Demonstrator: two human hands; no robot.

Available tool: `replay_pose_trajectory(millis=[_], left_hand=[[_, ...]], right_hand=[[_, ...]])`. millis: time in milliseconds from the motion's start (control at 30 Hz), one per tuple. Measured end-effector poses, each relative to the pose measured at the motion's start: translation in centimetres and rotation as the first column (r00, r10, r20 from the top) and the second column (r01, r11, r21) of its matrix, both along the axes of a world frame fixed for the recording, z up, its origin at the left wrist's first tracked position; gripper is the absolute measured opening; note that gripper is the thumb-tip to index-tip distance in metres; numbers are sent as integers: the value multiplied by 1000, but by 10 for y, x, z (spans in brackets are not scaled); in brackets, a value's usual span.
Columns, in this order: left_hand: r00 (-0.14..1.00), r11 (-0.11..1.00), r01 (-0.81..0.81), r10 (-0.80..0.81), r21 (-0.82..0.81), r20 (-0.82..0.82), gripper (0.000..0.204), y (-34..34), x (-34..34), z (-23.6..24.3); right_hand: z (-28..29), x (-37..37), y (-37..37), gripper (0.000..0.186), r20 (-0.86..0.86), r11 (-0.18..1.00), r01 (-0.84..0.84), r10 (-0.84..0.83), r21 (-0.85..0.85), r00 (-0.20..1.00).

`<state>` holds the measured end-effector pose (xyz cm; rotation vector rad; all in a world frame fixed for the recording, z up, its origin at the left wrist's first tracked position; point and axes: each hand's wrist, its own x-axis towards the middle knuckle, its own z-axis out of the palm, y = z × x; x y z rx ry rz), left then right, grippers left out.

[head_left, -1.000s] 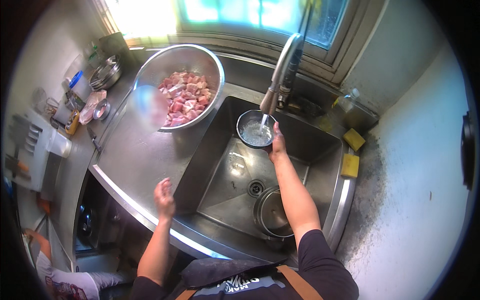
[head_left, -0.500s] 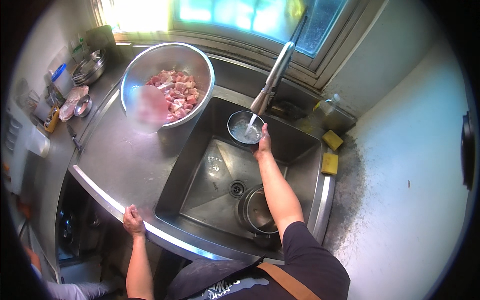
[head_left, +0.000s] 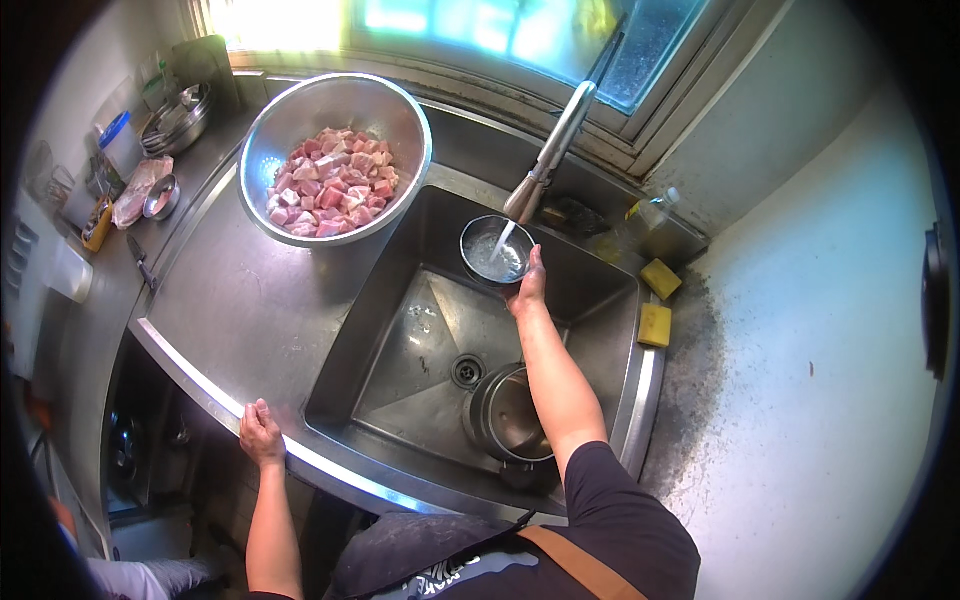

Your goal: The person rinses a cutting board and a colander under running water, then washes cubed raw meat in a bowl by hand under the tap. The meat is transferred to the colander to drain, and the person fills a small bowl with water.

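Beneath the faucet (head_left: 545, 165), my right hand (head_left: 530, 283) grips a small metal bowl (head_left: 485, 272) by its near right side. A stream of water runs from the spout into the bowl, and water shows inside it. My left hand (head_left: 262, 436) is at the counter's front edge, its fingers curled together with nothing visible in them. A large steel mixing bowl (head_left: 408, 125) holding many cubes of raw pink meat (head_left: 335, 185) stands on the counter, at the far left of the sink (head_left: 400, 330).
A metal pot (head_left: 510, 415) sits in the sink's near right part, beside the drain (head_left: 467, 371). Two yellow sponges (head_left: 656, 325) lie on the right rim. Along the left counter are a knife (head_left: 143, 265), a small metal bowl (head_left: 161, 197) and a bagged item (head_left: 142, 190). Another person's clothing (head_left: 150, 580) shows lower left.
The whole view has shifted slightly. Water keeps running into the small bowl in my right hand. A blurry pink patch over the mixing bowl's near left side is gone, showing more meat.
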<state>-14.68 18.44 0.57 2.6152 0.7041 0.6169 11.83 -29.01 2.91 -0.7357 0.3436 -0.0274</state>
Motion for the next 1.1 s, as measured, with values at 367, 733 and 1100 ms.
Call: replay_pose_trajectory(millis=[367, 733, 1100], left_hand=[[1000, 999, -7, 6, 38, 18, 43, 0, 1, -5], [1000, 1000, 5, -5, 27, 0, 45, -1, 2, -1], [1000, 999, 8, -9, 49, 24, 45, -1, 2, -2]], right_hand=[[4, 5, 5, 46, -3, 996, 86, -86, -4, 996], [0, 9, 6, 46, -4, 998, 69, -69, 0, 998], [-1, 10, 9, 44, 4, 999, 45, -45, 1, 999]])
